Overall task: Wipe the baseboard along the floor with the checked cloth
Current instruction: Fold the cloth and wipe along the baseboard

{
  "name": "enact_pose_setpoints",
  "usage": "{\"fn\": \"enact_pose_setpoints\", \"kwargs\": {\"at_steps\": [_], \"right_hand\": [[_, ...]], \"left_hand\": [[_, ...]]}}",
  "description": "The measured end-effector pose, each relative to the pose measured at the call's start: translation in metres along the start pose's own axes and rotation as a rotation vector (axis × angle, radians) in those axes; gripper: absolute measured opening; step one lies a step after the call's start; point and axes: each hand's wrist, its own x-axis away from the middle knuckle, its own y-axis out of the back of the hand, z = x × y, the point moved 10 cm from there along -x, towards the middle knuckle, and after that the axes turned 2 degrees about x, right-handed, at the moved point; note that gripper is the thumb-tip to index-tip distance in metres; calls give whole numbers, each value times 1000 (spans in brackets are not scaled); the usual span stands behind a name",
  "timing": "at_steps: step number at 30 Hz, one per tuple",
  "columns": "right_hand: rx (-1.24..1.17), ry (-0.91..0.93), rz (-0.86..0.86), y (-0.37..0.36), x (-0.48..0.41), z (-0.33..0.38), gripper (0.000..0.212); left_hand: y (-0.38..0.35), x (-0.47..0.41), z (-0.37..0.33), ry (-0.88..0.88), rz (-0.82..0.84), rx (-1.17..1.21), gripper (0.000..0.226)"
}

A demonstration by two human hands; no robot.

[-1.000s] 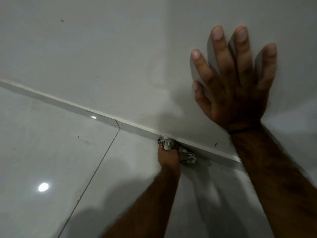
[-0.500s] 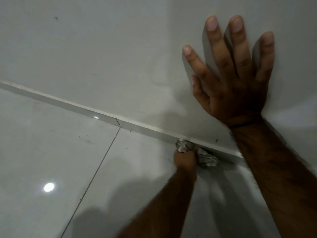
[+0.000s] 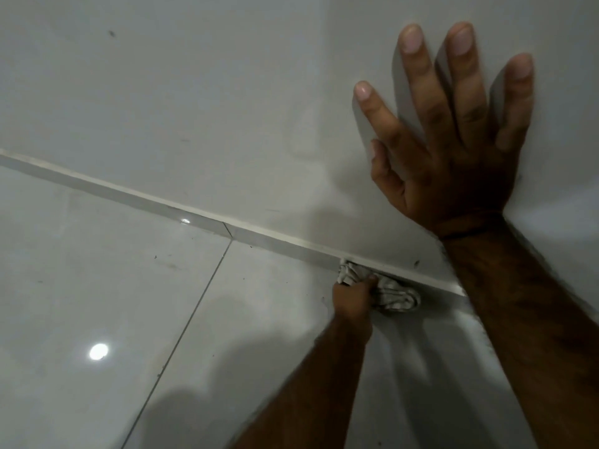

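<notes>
Pale wall (image 3: 162,92) is taking your right hand (image 3: 453,150), fingers spread; your left hand (image 3: 351,298), fist seemingly closed, is rubbing the checked cloth (image 3: 385,286) along the baseboard (image 3: 129,196), much remaining.

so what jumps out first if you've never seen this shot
The right hand, fingers spread flat against the pale wall, fills the upper right. Lower down, the left hand presses a bunched checked cloth against the baseboard, where wall meets glossy tiled floor.
</notes>
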Motion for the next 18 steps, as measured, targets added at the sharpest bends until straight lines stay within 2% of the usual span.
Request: {"fn": "enact_pose_setpoints", "kwargs": {"at_steps": [3, 6, 9, 11, 13, 14, 16, 18], "right_hand": [[6, 7, -1, 0, 0, 0, 66], [-13, -6, 8, 0, 0, -2, 66], [-7, -7, 15, 0, -1, -2, 68], [-3, -5, 13, 0, -1, -1, 68], [0, -5, 9, 0, -2, 0, 67], [-1, -6, 11, 0, -2, 1, 67], [-2, -10, 20, -1, -2, 0, 68], [8, -15, 28, -2, -1, 1, 69]], "left_hand": [[5, -4, -10, -7, -11, -10, 20], [45, -21, -67, -83, -94, 67, 10], [97, -45, -138, -143, -174, 203, 20], [125, -56, -181, -239, -263, 271, 10], [142, -62, -195, -319, -376, 314, 21], [135, -59, -188, -316, -350, 329, 11], [106, -50, -146, -229, -236, 257, 27], [69, -40, -90, -140, -64, 194, 19]]}}
